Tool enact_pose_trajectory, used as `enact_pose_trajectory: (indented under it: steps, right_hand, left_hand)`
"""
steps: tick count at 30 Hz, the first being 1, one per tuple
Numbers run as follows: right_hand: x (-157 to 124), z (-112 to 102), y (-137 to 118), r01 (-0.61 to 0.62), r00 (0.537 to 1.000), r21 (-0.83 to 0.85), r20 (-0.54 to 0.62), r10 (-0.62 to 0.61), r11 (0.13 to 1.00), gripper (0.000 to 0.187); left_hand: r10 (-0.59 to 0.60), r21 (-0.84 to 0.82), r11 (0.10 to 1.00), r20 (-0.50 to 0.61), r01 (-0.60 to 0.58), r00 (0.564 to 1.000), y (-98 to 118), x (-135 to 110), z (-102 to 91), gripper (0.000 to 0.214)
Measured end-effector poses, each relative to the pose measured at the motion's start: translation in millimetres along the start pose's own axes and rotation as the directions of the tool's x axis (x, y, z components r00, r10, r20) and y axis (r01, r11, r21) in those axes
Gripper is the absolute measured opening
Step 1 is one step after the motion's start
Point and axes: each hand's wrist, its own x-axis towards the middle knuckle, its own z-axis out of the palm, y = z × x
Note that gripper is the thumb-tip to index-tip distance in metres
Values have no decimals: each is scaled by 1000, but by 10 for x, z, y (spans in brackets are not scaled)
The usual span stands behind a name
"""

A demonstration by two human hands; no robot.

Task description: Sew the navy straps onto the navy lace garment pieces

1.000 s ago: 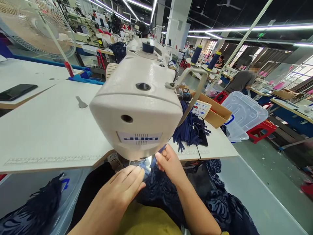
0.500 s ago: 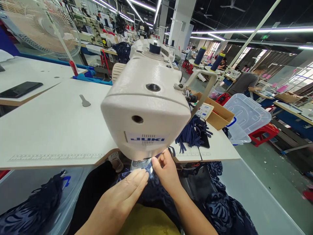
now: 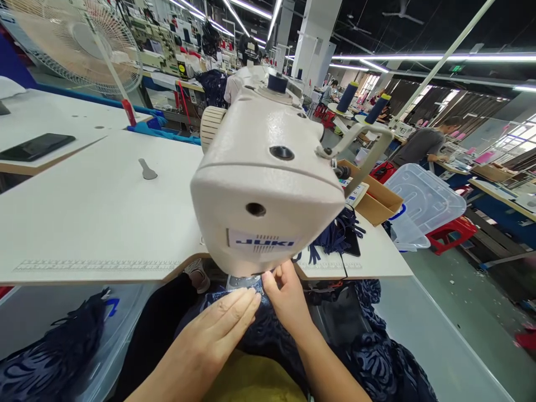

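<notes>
A cream JUKI sewing machine [image 3: 268, 184] fills the middle of the view. Dark navy patterned fabric [image 3: 268, 329] lies under its head and spills over my lap. My left hand [image 3: 221, 324] rests flat on the fabric with fingers stretched toward the needle area. My right hand [image 3: 285, 296] pinches the fabric edge just below the machine head. The needle and presser foot are hidden behind the machine head.
A pile of navy strips [image 3: 335, 237] lies right of the machine, beside a cardboard box [image 3: 377, 198]. A clear plastic bin [image 3: 422, 201] and red stool [image 3: 450, 231] stand at right. A fan [image 3: 79, 39] and a phone [image 3: 36, 146] are at left. More navy fabric [image 3: 54, 357] sits lower left. People work at benches behind.
The view has shifted, so the machine sits further right. My right hand has moved slightly left, closer under the machine head. My left hand stays flat on the fabric.
</notes>
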Motion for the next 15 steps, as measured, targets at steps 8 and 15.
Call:
enact_pose_trajectory:
  steps: [8,15]
  right_hand:
    - [-13,-105,-57,-122,981,145,166,97,982,11]
    - [237,-49,-59,36,996,-85,82,-29,996,9]
  left_hand:
    - [-68,20,997,-72,70,995,86,199,-100,33]
    - [-210,197,955,-80,222,974,298,180,68,39]
